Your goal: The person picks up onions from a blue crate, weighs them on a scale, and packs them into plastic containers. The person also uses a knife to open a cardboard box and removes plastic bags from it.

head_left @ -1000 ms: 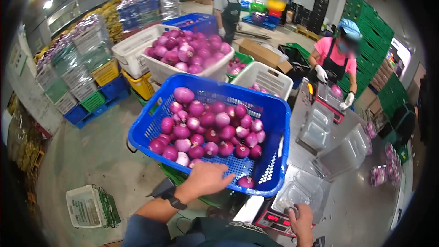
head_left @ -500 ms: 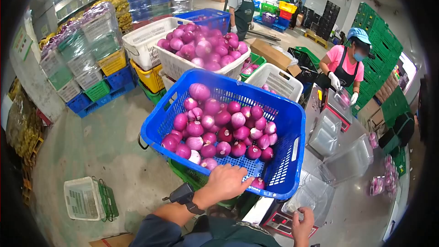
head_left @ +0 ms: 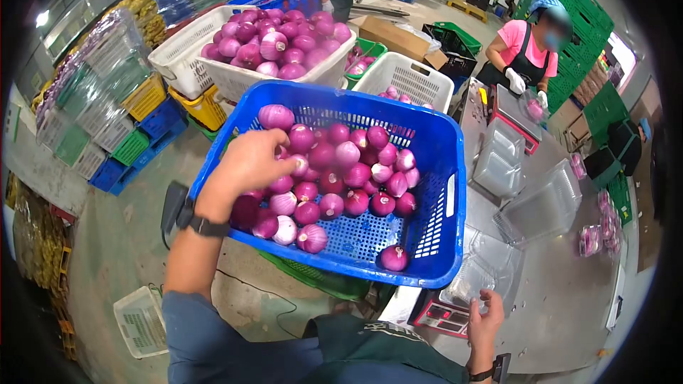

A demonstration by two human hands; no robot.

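My left hand (head_left: 252, 163) is over the left side of a blue plastic crate (head_left: 457, 171), thumb and fingers apart and curved down among the red onions (head_left: 331, 183). It hides some onions beneath it; no onion is visibly lifted. A single onion (head_left: 393, 257) lies apart in the crate's near right corner. My right hand (head_left: 485, 318) is low at the right, fingers loosely bent and apart, with nothing in it. Beside it stands a red scale (head_left: 441, 315) with a clear plastic tray (head_left: 473, 274) on top.
A white crate heaped with onions (head_left: 274, 43) stands behind the blue one. Stacked clear trays (head_left: 501, 160) and bagged onions (head_left: 603, 224) lie on the metal table (head_left: 548, 299). A co-worker (head_left: 523, 50) handles a pack at another scale. A white crate (head_left: 140, 323) sits on the floor.
My left hand has moved from the crate's near edge leftward and deeper, over the onions. My right hand stays beside the scale. The view has shifted slightly.
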